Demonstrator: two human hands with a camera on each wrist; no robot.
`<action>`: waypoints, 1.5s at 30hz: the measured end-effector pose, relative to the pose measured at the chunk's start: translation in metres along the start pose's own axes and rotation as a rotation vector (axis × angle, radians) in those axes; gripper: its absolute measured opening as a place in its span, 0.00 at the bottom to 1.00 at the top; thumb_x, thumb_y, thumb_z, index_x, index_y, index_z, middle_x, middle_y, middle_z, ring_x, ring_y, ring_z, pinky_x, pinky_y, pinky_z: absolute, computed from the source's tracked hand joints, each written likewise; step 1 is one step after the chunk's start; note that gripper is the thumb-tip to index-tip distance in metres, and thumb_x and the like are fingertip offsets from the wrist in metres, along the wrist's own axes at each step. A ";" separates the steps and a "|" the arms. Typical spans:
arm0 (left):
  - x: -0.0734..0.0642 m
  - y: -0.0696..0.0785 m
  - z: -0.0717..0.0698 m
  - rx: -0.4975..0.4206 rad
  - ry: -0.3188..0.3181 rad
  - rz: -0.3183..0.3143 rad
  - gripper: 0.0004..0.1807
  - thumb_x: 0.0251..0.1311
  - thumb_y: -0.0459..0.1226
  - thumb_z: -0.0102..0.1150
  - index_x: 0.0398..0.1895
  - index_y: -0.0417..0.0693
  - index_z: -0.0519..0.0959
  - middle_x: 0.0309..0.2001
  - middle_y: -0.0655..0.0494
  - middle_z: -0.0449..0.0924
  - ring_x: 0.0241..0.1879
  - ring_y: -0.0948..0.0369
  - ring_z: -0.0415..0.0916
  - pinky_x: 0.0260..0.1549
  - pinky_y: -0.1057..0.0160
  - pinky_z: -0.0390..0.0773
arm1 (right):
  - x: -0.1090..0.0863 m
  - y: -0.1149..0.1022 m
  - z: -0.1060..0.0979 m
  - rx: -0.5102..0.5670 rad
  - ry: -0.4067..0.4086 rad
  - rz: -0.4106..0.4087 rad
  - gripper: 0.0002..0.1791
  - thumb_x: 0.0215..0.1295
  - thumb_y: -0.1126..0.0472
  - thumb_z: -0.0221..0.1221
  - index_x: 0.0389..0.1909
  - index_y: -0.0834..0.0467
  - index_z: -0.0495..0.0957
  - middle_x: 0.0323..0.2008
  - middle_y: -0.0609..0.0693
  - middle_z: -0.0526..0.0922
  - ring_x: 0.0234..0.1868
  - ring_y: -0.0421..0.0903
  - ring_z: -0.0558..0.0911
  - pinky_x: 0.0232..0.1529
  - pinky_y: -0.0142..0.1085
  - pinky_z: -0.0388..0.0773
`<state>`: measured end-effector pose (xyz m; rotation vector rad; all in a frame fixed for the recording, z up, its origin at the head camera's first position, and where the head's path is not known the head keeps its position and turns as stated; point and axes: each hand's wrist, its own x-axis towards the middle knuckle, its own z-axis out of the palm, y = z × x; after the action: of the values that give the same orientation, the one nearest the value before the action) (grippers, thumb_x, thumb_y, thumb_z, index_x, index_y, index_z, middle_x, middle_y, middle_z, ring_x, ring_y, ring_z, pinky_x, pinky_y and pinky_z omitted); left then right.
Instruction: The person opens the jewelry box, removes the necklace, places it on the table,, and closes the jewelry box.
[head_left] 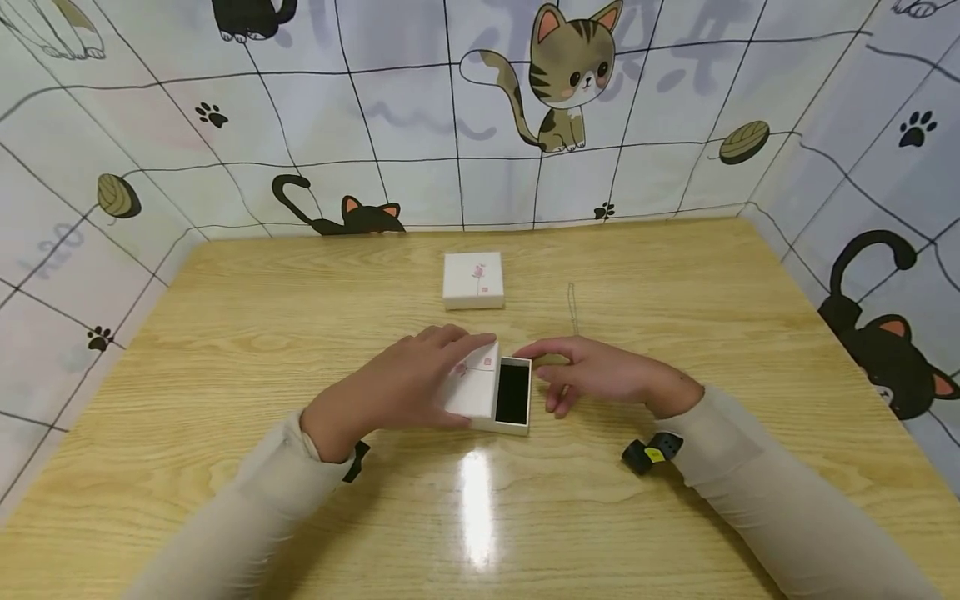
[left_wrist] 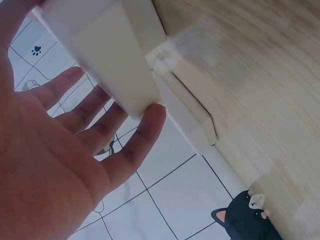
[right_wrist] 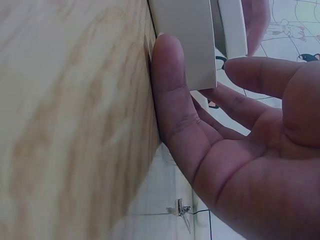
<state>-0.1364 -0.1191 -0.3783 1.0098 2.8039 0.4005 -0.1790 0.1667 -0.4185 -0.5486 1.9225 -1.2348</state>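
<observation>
My left hand [head_left: 405, 383] grips a small white box lid [head_left: 474, 387] printed with a pink flower, with fingers along its far side and thumb at the near edge. The lid sits shifted left over a white box base [head_left: 513, 396], whose black lining shows on the right. In the left wrist view the lid [left_wrist: 107, 55] is lifted and tilted in the hand [left_wrist: 55, 150]. My right hand [head_left: 600, 375] is beside the base's right side with relaxed fingers; in the right wrist view one fingertip touches the white wall [right_wrist: 190, 45].
A second white box [head_left: 473, 281] with a flower print lies farther back on the wooden table [head_left: 300, 308]. A thin chain [head_left: 572, 308] lies just behind my right hand. Cat-print cloth [head_left: 412, 117] stands along the back and sides.
</observation>
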 end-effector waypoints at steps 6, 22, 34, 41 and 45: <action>-0.001 -0.005 -0.003 -0.010 -0.010 -0.019 0.59 0.42 0.55 0.79 0.78 0.58 0.57 0.67 0.51 0.69 0.62 0.52 0.71 0.57 0.50 0.75 | 0.003 -0.001 0.000 0.003 0.000 -0.004 0.24 0.78 0.59 0.47 0.72 0.55 0.65 0.44 0.60 0.83 0.35 0.49 0.85 0.40 0.44 0.85; -0.026 -0.043 -0.015 0.000 -0.070 -0.156 0.55 0.38 0.51 0.82 0.73 0.51 0.64 0.64 0.51 0.71 0.57 0.51 0.71 0.54 0.46 0.75 | -0.002 -0.010 0.001 0.003 0.003 -0.001 0.25 0.78 0.59 0.48 0.73 0.56 0.63 0.38 0.60 0.84 0.35 0.49 0.85 0.40 0.43 0.85; -0.022 -0.044 -0.002 0.038 -0.105 -0.162 0.53 0.40 0.54 0.81 0.72 0.53 0.67 0.66 0.49 0.71 0.65 0.46 0.68 0.55 0.39 0.73 | -0.001 -0.004 0.004 0.005 0.015 0.011 0.25 0.78 0.58 0.49 0.73 0.56 0.64 0.39 0.60 0.83 0.36 0.49 0.85 0.41 0.43 0.85; -0.020 -0.032 0.001 0.144 -0.055 -0.295 0.46 0.53 0.68 0.62 0.71 0.56 0.69 0.69 0.44 0.67 0.65 0.40 0.68 0.58 0.34 0.69 | -0.001 -0.004 0.003 -0.005 0.020 0.019 0.25 0.78 0.58 0.48 0.72 0.56 0.64 0.38 0.60 0.83 0.35 0.49 0.85 0.40 0.43 0.85; -0.017 -0.025 0.006 0.232 -0.062 -0.385 0.48 0.51 0.73 0.57 0.70 0.56 0.70 0.65 0.43 0.69 0.52 0.40 0.75 0.51 0.38 0.74 | 0.000 -0.004 0.003 -0.003 0.018 0.018 0.25 0.78 0.58 0.49 0.72 0.56 0.64 0.38 0.60 0.83 0.34 0.49 0.85 0.40 0.43 0.85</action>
<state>-0.1375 -0.1476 -0.3906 0.4797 2.9404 -0.0014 -0.1769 0.1631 -0.4161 -0.5224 1.9404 -1.2289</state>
